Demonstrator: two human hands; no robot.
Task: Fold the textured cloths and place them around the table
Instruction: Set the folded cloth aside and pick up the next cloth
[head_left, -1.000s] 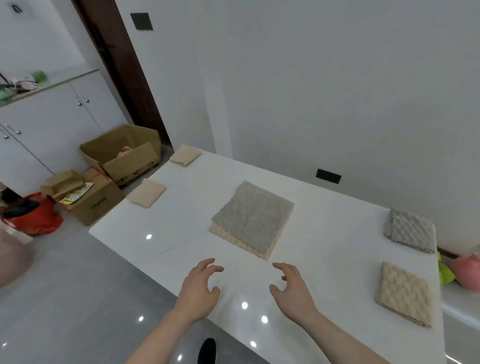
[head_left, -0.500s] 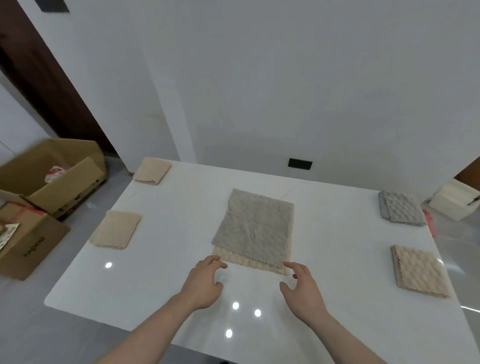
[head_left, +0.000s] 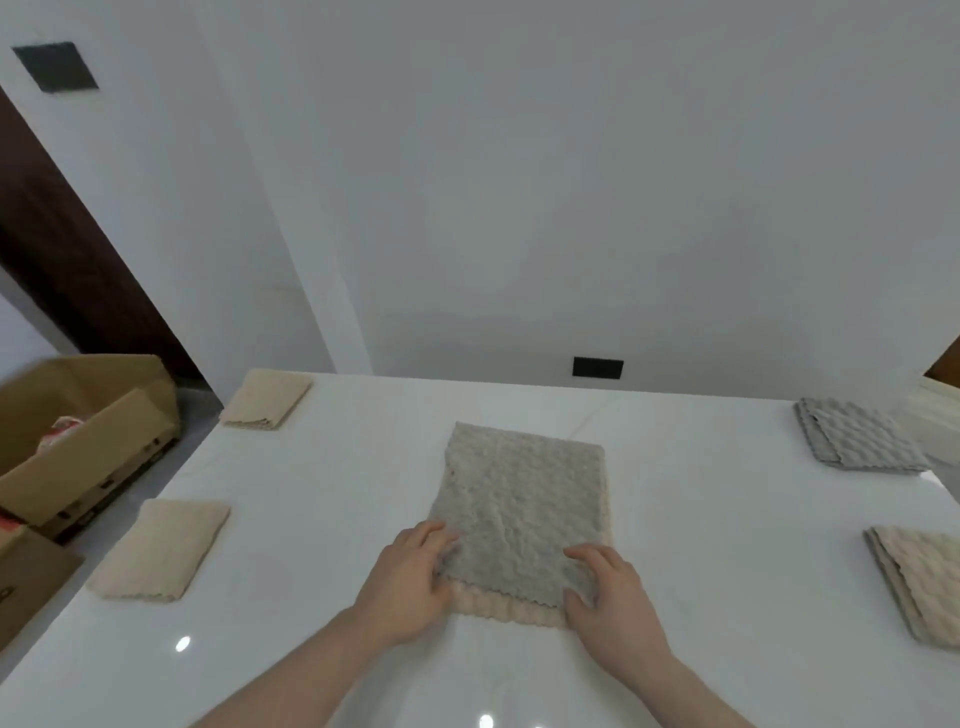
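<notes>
The grey cloth's (head_left: 522, 512) near corners were pinched by the left hand (head_left: 410, 584) and right hand (head_left: 610, 603); folded cloths (head_left: 161, 548) lay well apart on the desk (head_left: 322, 519).

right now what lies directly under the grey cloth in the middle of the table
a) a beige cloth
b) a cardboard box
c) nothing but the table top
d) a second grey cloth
a: a strip of beige cloth sticks out from under the near edge of the grey cloth, between the left hand and the right hand.
</notes>
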